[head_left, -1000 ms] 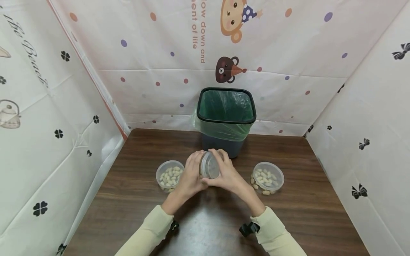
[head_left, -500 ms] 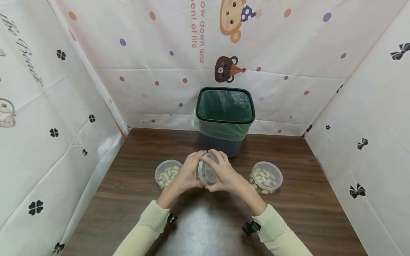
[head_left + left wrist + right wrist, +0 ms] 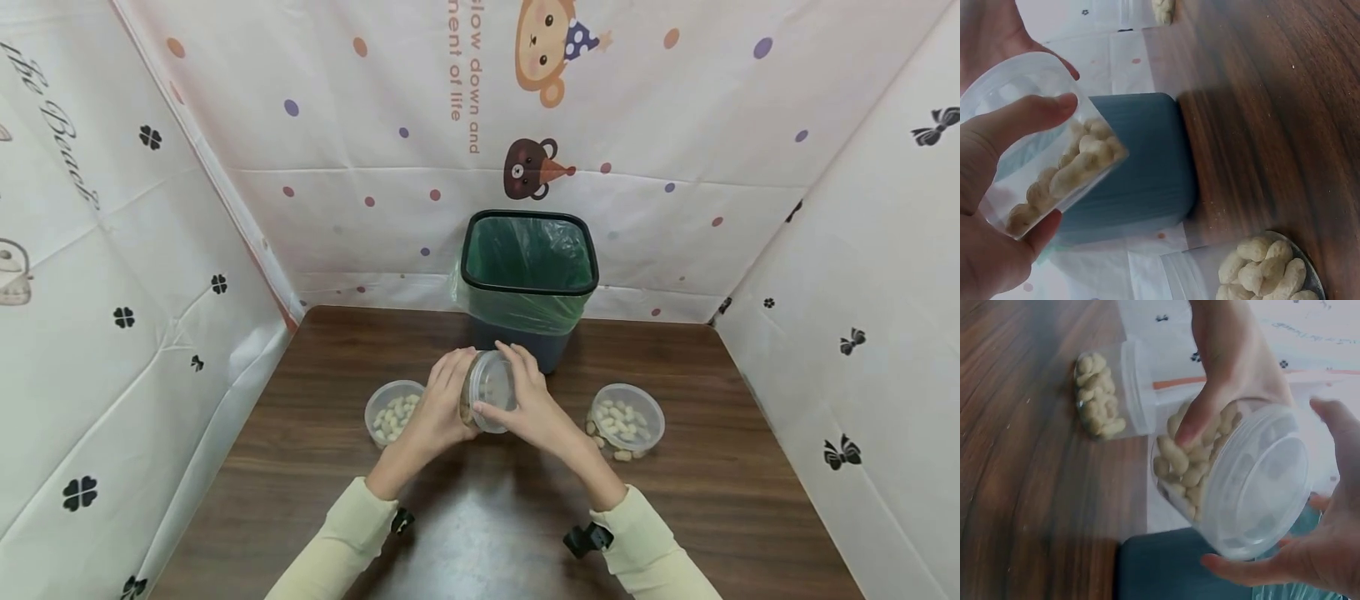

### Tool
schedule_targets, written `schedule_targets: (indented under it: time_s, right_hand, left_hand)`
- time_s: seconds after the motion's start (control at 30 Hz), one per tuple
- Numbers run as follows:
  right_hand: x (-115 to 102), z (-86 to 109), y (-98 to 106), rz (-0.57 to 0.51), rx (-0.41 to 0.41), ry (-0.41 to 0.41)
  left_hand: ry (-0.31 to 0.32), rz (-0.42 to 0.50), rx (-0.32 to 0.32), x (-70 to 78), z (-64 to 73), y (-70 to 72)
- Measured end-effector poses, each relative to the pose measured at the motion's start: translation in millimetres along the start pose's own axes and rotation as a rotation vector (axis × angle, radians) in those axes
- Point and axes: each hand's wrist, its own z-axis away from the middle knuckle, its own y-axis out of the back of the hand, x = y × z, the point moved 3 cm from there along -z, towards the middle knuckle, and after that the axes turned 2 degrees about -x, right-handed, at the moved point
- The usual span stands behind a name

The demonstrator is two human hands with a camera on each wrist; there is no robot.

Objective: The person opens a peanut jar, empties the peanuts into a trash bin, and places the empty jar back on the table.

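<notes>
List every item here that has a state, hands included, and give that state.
Held jar: tilted, partly filled with peanuts
Lid: on the held jar; tightness unclear
Left hand: gripping the held jar
Right hand: spread, fingers at the lid's edge
Left standing jar: upright, holding peanuts
Right standing jar: upright, holding peanuts
Bin: upright, open-topped
Green liner: fitted, folded over the bin's rim
</notes>
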Motion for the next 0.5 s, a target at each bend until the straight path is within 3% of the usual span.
schedule_targets:
  time_s: [0.1, 0.2, 0.37, 0.5]
  right_hand:
    - [-3.2, -2.9, -1.6, -0.04, 0.016, -0.091]
    - [-5.8, -4.9, -2.6, -0.045, 0.037, -0.101]
    - [-4.2, -5.6, -2.1, -0.014, 0.037, -0.051]
    - [0.0, -6.2, -0.4, 0.05, 0.007, 0.051]
  left_hand:
    - [0.017, -0.023, -0.007, 1.1, 0.2, -0.4]
    - [0.024, -0.033, -0.01, 2.6, 0.0, -1.1]
    - [0.029, -0.033, 0.004, 4.8, -0.5, -0.9]
    - [0.043, -0.015, -0.003, 4.4, -0.4, -1.3]
